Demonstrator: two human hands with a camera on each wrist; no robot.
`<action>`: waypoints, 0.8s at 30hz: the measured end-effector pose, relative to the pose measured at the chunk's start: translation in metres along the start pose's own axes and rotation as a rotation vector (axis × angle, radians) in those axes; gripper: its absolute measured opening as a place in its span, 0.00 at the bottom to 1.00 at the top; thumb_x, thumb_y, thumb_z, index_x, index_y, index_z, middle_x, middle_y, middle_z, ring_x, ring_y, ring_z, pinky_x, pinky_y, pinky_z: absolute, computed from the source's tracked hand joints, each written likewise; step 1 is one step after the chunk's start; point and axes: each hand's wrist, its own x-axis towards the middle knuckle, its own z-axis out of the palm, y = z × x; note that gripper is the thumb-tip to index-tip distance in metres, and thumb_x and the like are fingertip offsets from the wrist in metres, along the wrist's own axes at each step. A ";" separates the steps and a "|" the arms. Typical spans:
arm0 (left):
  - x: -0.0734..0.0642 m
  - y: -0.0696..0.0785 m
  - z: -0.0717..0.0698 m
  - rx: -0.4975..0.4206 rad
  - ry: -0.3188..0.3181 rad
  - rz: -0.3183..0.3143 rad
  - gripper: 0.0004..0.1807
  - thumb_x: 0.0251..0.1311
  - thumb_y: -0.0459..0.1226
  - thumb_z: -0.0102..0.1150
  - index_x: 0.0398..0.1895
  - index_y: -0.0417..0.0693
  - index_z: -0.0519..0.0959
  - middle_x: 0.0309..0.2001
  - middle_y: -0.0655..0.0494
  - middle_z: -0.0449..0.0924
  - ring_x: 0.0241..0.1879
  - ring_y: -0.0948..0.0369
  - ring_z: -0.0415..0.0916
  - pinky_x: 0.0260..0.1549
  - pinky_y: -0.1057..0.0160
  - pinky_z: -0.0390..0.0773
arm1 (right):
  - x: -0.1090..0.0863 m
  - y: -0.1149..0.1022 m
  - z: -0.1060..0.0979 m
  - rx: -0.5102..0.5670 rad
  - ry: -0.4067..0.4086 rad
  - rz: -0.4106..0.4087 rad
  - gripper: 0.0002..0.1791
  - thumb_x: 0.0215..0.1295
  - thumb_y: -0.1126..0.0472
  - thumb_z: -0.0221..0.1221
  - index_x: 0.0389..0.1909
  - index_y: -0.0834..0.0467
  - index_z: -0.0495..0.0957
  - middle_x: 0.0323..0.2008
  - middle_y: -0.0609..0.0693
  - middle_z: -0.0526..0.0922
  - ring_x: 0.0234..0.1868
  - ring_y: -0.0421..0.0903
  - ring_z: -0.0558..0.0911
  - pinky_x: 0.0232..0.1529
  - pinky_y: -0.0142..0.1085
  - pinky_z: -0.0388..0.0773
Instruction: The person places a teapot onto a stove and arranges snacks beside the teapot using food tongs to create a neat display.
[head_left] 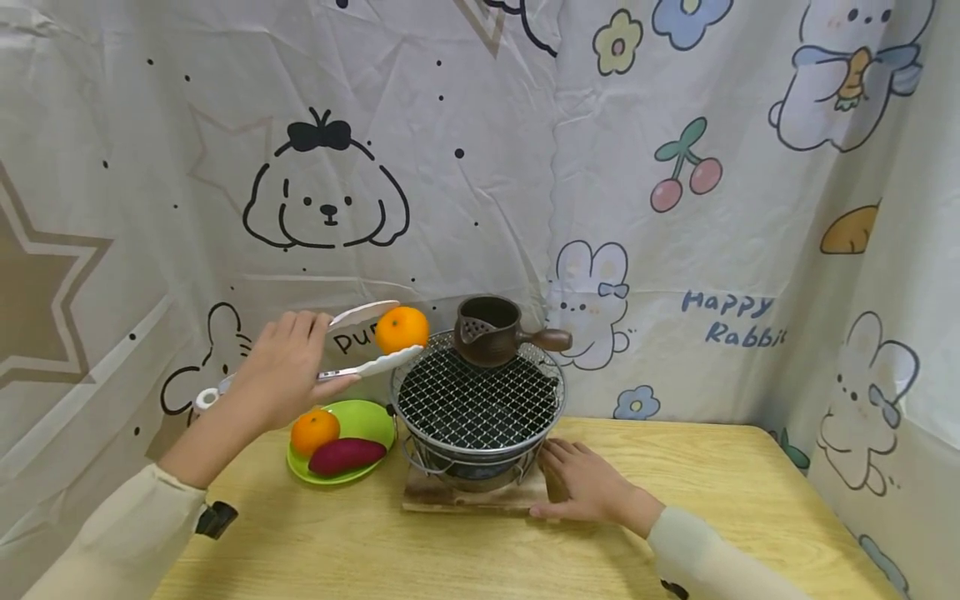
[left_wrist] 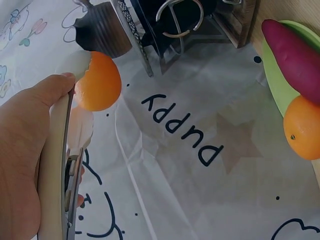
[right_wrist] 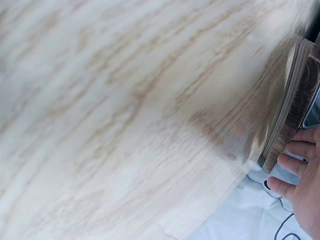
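Tongs point(head_left: 382, 362), clamped in the curled left hand point(head_left: 285, 364), slant away to the right, their pale tips pinching a round, smooth orange point(head_left: 402, 331) that I see near the wire grill's point(head_left: 480, 408) far-left rim, though I can't tell how high. Farther from the fruit, the right hand point(head_left: 588, 483) rests slightly parted fingers against the grained wooden board's point(head_left: 472, 502) right edge; a ribbed brown pot point(head_left: 491, 346) stands at the mesh's far edge.

left grip point(head_left: 282, 367): raised, curled | right grip point(head_left: 588, 482): lower, loosely extended
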 end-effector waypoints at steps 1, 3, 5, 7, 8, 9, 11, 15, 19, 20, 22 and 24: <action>0.000 0.001 0.000 0.003 -0.005 0.003 0.45 0.62 0.60 0.63 0.62 0.28 0.65 0.54 0.33 0.73 0.52 0.41 0.69 0.50 0.43 0.75 | 0.000 -0.001 0.001 0.003 -0.002 0.001 0.57 0.61 0.20 0.50 0.72 0.65 0.67 0.70 0.65 0.71 0.70 0.65 0.72 0.69 0.61 0.69; 0.000 0.004 0.001 0.008 -0.014 0.008 0.45 0.62 0.60 0.63 0.62 0.28 0.65 0.55 0.33 0.73 0.52 0.41 0.69 0.50 0.44 0.76 | -0.001 -0.002 0.001 0.009 -0.005 0.005 0.57 0.61 0.20 0.50 0.72 0.65 0.67 0.70 0.65 0.71 0.71 0.65 0.71 0.69 0.61 0.68; 0.000 0.005 0.002 0.014 -0.020 0.012 0.46 0.62 0.61 0.62 0.63 0.28 0.65 0.55 0.33 0.73 0.53 0.41 0.69 0.51 0.44 0.76 | -0.002 -0.003 0.002 0.014 -0.009 0.012 0.57 0.61 0.20 0.51 0.73 0.65 0.67 0.71 0.65 0.71 0.71 0.65 0.71 0.70 0.61 0.68; -0.001 0.005 0.003 0.020 -0.021 0.019 0.46 0.62 0.61 0.62 0.63 0.28 0.66 0.55 0.33 0.73 0.53 0.41 0.69 0.52 0.44 0.76 | -0.002 -0.003 0.003 0.013 -0.009 0.013 0.57 0.61 0.20 0.50 0.73 0.65 0.67 0.71 0.65 0.70 0.71 0.64 0.71 0.70 0.61 0.68; -0.001 0.005 0.004 0.020 -0.019 0.022 0.46 0.62 0.61 0.62 0.63 0.28 0.66 0.55 0.33 0.73 0.53 0.41 0.69 0.52 0.44 0.77 | -0.002 -0.004 0.003 0.011 -0.007 0.013 0.57 0.61 0.20 0.50 0.73 0.65 0.67 0.71 0.64 0.71 0.71 0.64 0.71 0.70 0.60 0.68; -0.001 0.005 0.004 0.019 -0.017 0.026 0.46 0.61 0.61 0.63 0.63 0.28 0.66 0.55 0.33 0.73 0.53 0.42 0.70 0.52 0.45 0.77 | -0.002 -0.004 0.004 0.009 -0.006 0.011 0.57 0.61 0.20 0.50 0.73 0.65 0.67 0.71 0.64 0.71 0.71 0.64 0.71 0.70 0.60 0.68; -0.002 0.005 0.005 0.014 -0.014 0.036 0.46 0.61 0.61 0.64 0.62 0.28 0.67 0.54 0.33 0.73 0.52 0.42 0.70 0.51 0.45 0.77 | -0.002 -0.004 0.005 0.004 -0.006 0.010 0.57 0.61 0.20 0.50 0.73 0.64 0.67 0.71 0.64 0.71 0.71 0.63 0.71 0.70 0.60 0.69; -0.001 0.004 0.005 0.001 -0.013 0.060 0.45 0.61 0.60 0.64 0.62 0.29 0.66 0.52 0.34 0.73 0.51 0.42 0.70 0.49 0.45 0.78 | -0.001 -0.004 0.004 -0.007 -0.012 0.012 0.57 0.61 0.19 0.49 0.73 0.64 0.67 0.71 0.64 0.70 0.71 0.63 0.71 0.70 0.59 0.68; 0.002 0.003 0.007 0.009 -0.006 0.090 0.45 0.60 0.61 0.64 0.61 0.29 0.67 0.50 0.34 0.73 0.49 0.43 0.70 0.47 0.46 0.78 | 0.000 -0.002 0.003 -0.014 -0.003 0.009 0.57 0.61 0.20 0.49 0.73 0.65 0.67 0.71 0.64 0.71 0.71 0.64 0.71 0.70 0.59 0.69; 0.003 0.003 0.007 0.011 -0.005 0.095 0.45 0.60 0.61 0.64 0.61 0.29 0.67 0.50 0.34 0.73 0.49 0.43 0.70 0.47 0.46 0.78 | 0.000 -0.001 0.003 -0.013 0.002 0.007 0.57 0.61 0.20 0.49 0.72 0.65 0.67 0.71 0.64 0.71 0.71 0.64 0.71 0.70 0.59 0.69; 0.005 0.004 0.006 0.017 -0.005 0.106 0.46 0.60 0.62 0.63 0.61 0.28 0.67 0.51 0.34 0.74 0.49 0.43 0.70 0.47 0.46 0.78 | 0.000 -0.001 0.003 -0.014 0.008 0.002 0.57 0.61 0.20 0.50 0.72 0.65 0.67 0.71 0.64 0.71 0.71 0.64 0.72 0.70 0.59 0.69; 0.006 0.006 0.006 0.023 -0.010 0.112 0.46 0.61 0.62 0.63 0.60 0.28 0.68 0.51 0.34 0.74 0.49 0.43 0.70 0.48 0.47 0.78 | 0.000 -0.001 0.003 -0.011 0.007 0.002 0.57 0.61 0.20 0.50 0.72 0.65 0.67 0.71 0.64 0.71 0.71 0.64 0.71 0.70 0.59 0.69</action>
